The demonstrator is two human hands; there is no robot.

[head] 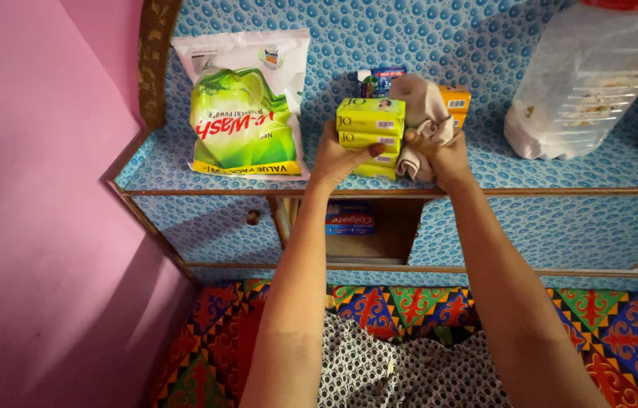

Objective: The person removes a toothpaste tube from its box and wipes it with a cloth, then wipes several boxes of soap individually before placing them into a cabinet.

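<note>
Presently the stack of yellow soap boxes [369, 136], long axes parallel to the shelf [560, 177] front edge, is gripped by the left hand [338, 156], a beige cloth [421, 121] being clenched in the right hand [440, 155] beside it.

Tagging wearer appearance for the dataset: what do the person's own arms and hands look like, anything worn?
Both forearms are bare right up to the bottom edge of the view: no sleeves. The left hand and right hand are bare: no gloves, and no rings, watch or bracelets can be seen. No markings visible.

Sitting on the shelf [545, 177]: three yellow-green soap boxes [369, 136] — stacked — one green detergent bag [247, 106], one plastic jar [591, 75], one beige cloth [421, 113].
</note>
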